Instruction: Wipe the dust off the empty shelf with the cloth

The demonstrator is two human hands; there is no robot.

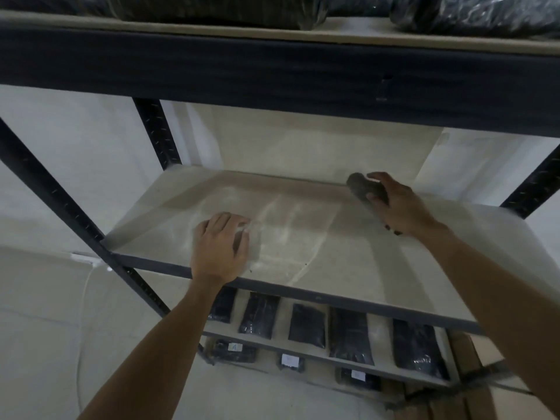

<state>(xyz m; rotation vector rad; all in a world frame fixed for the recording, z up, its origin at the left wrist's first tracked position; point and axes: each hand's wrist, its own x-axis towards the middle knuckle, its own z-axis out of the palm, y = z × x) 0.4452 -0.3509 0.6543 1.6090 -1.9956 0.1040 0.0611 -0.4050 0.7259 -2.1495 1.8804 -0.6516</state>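
Observation:
The empty shelf (pixel 303 231) is a pale board in a dark metal rack, streaked with lighter wiped patches. My right hand (pixel 400 204) grips a dark crumpled cloth (pixel 360 186) and presses it on the board near the back right edge. My left hand (pixel 219 247) lies flat, palm down, on the front left part of the board, fingers together, holding nothing. Small dark crumbs lie on the board near the front edge.
The upper shelf (pixel 272 31) carries dark plastic-wrapped bundles (pixel 472 16) just above my head height. Lower shelves hold several black wrapped packs (pixel 306 324), some with white labels. Dark rack posts (pixel 154 131) stand at the left and right; a white wall lies behind.

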